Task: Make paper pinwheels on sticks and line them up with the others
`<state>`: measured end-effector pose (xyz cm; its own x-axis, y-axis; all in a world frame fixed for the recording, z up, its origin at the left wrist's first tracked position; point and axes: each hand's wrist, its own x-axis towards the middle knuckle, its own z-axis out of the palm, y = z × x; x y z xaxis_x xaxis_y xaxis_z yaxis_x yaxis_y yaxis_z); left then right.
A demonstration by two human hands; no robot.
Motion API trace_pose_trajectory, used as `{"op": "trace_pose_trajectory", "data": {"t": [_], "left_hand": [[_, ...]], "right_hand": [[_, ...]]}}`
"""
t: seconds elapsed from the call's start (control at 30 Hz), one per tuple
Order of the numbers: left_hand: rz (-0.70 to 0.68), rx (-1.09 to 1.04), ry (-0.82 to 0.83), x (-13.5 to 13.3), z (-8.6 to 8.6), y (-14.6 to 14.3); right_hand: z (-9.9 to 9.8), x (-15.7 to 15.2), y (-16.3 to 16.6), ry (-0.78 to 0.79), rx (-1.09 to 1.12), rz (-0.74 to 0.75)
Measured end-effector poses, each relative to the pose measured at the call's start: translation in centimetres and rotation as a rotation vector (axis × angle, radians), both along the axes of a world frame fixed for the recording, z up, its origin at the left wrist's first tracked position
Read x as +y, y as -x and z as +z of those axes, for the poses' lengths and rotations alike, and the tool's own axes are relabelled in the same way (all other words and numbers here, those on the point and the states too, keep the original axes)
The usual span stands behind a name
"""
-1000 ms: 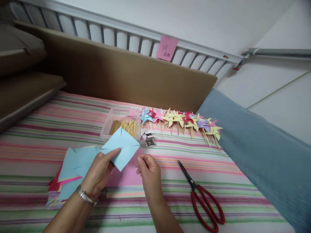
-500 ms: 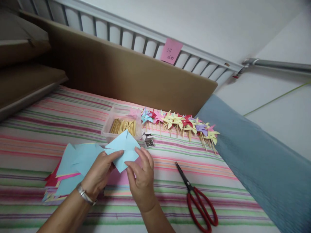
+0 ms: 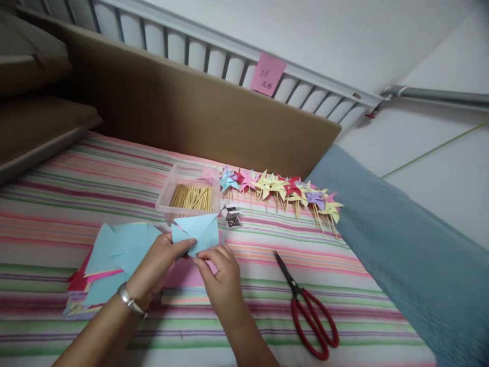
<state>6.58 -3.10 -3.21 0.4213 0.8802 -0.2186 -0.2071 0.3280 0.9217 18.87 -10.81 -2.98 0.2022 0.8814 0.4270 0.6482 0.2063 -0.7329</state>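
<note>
Both hands hold a light blue paper square (image 3: 198, 230) with cut slits above the striped cloth. My left hand (image 3: 158, 267), with a metal bracelet on the wrist, pinches the paper's lower left part. My right hand (image 3: 221, 280) pinches its lower edge, and one flap is folded toward the middle. Under the hands lies a pink sheet (image 3: 183, 275). A stack of coloured paper squares (image 3: 110, 260), blue on top, lies to the left.
A clear plastic tub of wooden sticks (image 3: 190, 194) stands behind the hands, a small box of pins (image 3: 231, 217) beside it. Several finished pinwheels (image 3: 282, 191) lie in a row to the right. Red-handled scissors (image 3: 307, 311) lie at the right. A brown board (image 3: 191, 112) stands behind.
My right hand has come in from the right and taken hold of the blue paper. The paper, held flat as a diamond before, now has a flap folded in.
</note>
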Motion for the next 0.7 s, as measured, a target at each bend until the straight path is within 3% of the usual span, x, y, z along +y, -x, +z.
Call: {"op": "trace_pose_trajectory", "data": {"t": [0.13, 0.4, 0.7], "left_hand": [[-0.068, 0.048, -0.054, 0.0, 0.4, 0.0], [-0.077, 0.081, -0.058, -0.4, 1.3, -0.2], [-0.093, 0.047, -0.037, -0.5, 1.5, -0.4]], "right_hand": [[0.2, 0.1, 0.0, 0.087, 0.144, -0.039], [0.4, 0.3, 0.0, 0.198, 0.286, -0.104], [0.3, 0.5, -0.2, 0.242, 0.413, -0.137]]}}
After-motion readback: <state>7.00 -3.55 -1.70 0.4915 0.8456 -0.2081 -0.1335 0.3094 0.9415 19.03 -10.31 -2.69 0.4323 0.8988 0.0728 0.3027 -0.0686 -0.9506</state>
